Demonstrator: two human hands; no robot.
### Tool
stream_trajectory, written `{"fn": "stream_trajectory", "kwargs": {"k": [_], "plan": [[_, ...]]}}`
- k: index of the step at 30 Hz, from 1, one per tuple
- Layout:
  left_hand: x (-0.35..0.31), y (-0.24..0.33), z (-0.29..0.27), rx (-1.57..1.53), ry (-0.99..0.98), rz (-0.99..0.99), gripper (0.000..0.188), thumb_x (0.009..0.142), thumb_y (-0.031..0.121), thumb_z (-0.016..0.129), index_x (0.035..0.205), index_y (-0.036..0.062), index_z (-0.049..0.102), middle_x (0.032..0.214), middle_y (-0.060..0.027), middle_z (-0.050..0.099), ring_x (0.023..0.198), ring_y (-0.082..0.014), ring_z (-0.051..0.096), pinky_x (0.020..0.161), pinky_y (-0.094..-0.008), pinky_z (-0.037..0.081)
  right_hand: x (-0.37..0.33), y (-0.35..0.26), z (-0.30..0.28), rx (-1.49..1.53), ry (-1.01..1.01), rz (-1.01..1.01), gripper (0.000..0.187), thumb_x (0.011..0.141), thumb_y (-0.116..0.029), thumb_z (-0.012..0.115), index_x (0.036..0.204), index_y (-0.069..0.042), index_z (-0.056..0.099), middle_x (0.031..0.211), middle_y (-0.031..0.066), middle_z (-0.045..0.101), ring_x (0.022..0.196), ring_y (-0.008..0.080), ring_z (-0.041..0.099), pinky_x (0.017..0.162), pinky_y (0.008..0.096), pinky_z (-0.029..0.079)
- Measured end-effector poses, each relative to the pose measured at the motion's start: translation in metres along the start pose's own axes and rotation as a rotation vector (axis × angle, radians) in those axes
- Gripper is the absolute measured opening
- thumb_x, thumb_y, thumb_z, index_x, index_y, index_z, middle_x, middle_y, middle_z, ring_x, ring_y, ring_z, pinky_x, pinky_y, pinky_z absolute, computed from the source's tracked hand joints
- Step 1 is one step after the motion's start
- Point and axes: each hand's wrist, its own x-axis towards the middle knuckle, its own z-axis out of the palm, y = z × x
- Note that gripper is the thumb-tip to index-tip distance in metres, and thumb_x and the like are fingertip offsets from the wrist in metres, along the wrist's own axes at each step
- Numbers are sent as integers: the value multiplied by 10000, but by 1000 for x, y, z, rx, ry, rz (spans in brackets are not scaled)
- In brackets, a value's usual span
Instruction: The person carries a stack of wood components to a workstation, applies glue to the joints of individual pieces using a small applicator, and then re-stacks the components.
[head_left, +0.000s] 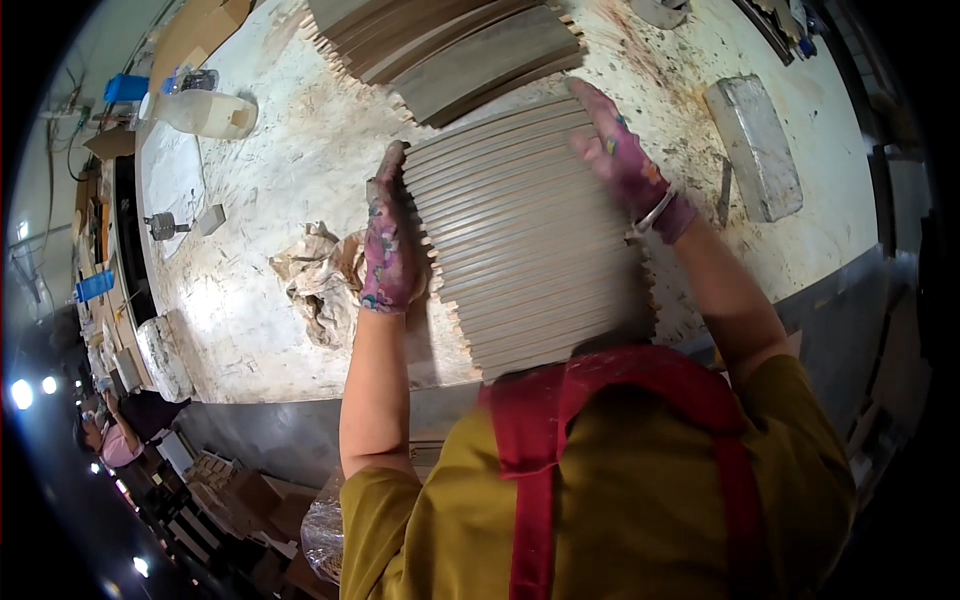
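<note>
A broad block of thin grey-brown strips (pixel 525 235), packed side by side with uneven ends, lies on the table in front of my body. My left hand (pixel 389 240), in a purple patterned glove, lies along the block's left ends with its fingers stretched forward. At the far right corner is my right hand (pixel 625 160), gloved alike and slightly blurred. Its fingers are extended, some over the strips' ends. Both palms face the block from opposite sides. Beyond it sits another pile of similar strips (pixel 490 65), some lying flat.
A crumpled stained cloth (pixel 325 280) lies beside my left hand. Farther left are a translucent bottle (pixel 205 114) and a small metal block (pixel 211 220). A wrapped, brick-shaped block (pixel 755 150) stands at the right, a similar one (pixel 165 358) at the left edge. Another person (pixel 122 440) is far left.
</note>
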Motion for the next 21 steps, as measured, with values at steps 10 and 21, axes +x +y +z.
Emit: {"fn": "stream_trajectory", "kwargs": {"k": [10,21], "plan": [[-27,12,-25,39,333,-173,158,886,144,596,990,25,594,963,-22,626,855,-107,561,791,-229,445,-1,-19,5,-429,62,-310,610,834,-142,630,1359,-40,337,1345,190,400,1266,325,373,1050,373,321],[-67,10,-38,664,-54,33,125,815,76,590,921,15,620,918,-110,609,852,-244,589,755,-291,461,-9,-15,6,-355,76,-284,675,844,-315,612,1368,-9,315,1349,209,395,1275,338,359,1058,388,304]]}}
